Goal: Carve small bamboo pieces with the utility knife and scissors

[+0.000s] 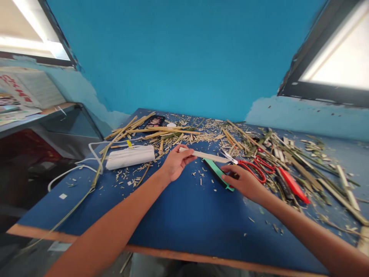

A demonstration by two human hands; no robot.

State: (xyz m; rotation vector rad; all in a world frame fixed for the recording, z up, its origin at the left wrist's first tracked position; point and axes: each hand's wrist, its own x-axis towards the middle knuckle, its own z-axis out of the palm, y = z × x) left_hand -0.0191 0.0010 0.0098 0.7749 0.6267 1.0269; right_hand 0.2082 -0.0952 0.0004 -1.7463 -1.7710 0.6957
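Near the middle of the blue table, my left hand pinches one end of a pale flat strip, which points right. My right hand is closed at the lower end of a green cutter; its fingertips touch the handle, which slants beneath the strip. Red-handled scissors lie just beyond my right hand, their blades by the strip's far end.
A white power strip with a cable lies at the left. Long sticks and a phone are behind it. Wood shavings, cut strips and a red cutter cover the right side. A blue wall stands behind.
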